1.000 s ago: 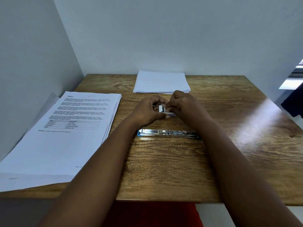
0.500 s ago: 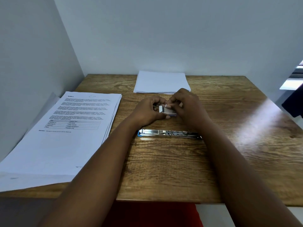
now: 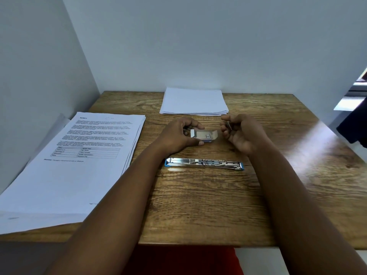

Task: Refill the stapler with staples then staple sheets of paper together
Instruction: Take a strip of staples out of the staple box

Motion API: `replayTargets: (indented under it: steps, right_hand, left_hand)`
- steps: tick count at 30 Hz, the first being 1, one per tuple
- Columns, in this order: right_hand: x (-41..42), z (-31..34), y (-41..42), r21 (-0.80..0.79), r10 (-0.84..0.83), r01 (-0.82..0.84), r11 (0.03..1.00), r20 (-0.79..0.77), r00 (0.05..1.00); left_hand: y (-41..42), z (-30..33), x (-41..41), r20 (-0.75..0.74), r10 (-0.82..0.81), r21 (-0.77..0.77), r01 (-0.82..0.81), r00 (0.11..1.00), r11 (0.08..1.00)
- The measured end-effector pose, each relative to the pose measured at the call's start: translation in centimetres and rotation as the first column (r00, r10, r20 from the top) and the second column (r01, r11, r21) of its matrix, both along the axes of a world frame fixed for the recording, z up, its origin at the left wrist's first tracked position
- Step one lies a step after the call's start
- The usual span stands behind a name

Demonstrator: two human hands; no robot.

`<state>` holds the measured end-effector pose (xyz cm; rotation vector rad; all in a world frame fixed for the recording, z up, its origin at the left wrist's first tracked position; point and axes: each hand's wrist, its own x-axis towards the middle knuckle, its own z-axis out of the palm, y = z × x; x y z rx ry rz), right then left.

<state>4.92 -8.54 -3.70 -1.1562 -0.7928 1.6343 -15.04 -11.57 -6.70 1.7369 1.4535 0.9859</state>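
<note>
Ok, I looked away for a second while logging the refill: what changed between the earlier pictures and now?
The right hand has pulled away to the right, out of the staple box, and now pinches a strip of staples. The box flap lies open. The left hand still holds the box. The opened stapler and both paper stacks have not moved.

This looks like an office desk nook: a wood-grain counter (image 3: 198, 205) set into a corner of plain pale walls (image 3: 198, 42), carrying a stack of printed documents (image 3: 79, 165), a smaller stack of blank sheets (image 3: 193, 101) and an opened stapler (image 3: 204, 163).
</note>
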Motion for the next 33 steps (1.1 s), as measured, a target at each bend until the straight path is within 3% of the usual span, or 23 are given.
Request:
replayTargets:
  steps: [2, 6, 12, 19, 22, 28, 30, 33]
  right_hand:
    - [0.2, 0.2, 0.1, -0.041, -0.015, 0.014, 0.999, -0.044, 0.999]
    - [0.4, 0.2, 0.2, -0.024, -0.005, 0.007, 1.0, 0.054, 0.999]
    - [0.2, -0.1, -0.2, 0.076, 0.13, -0.149, 0.986, 0.217, 0.968]
    - [0.0, -0.3, -0.5, 0.096, 0.262, -0.286, 0.954, 0.208, 0.943]
    - [0.1, -0.1, -0.6, 0.082, 0.202, -0.221, 0.972, 0.196, 0.959]
    - [1.4, 0.1, 0.0, 0.063, 0.024, -0.035, 0.997, 0.158, 0.987]
    - [1.6, -0.1, 0.2, 0.056, -0.021, 0.013, 0.998, 0.157, 0.987]
    - [1.6, -0.3, 0.4, 0.067, -0.044, 0.032, 0.997, 0.178, 0.983]
  left_hand:
    - [0.0, 0.0, 0.0, -0.005, 0.001, 0.002, -0.001, 1.0, 1.0]
    - [0.1, 0.0, -0.1, 0.001, 0.022, 0.018, -0.022, 1.0, 1.0]
    - [0.1, -0.1, 0.6, 0.069, 0.033, 0.12, -0.041, 0.997, 0.992]
    - [0.4, -0.4, 1.0, 0.069, -0.006, 0.205, -0.008, 0.998, 0.979]
    - [0.4, -0.5, 0.7, 0.06, -0.037, 0.193, 0.025, 0.997, 0.981]
    - [0.6, -0.7, 0.2, -0.092, -0.071, 0.149, 0.085, 0.993, 0.985]
    - [0.6, -0.7, 0.2, -0.071, -0.015, 0.17, 0.027, 0.997, 0.985]
    - [0.7, -0.8, -0.2, 0.077, 0.039, 0.168, -0.051, 0.996, 0.984]
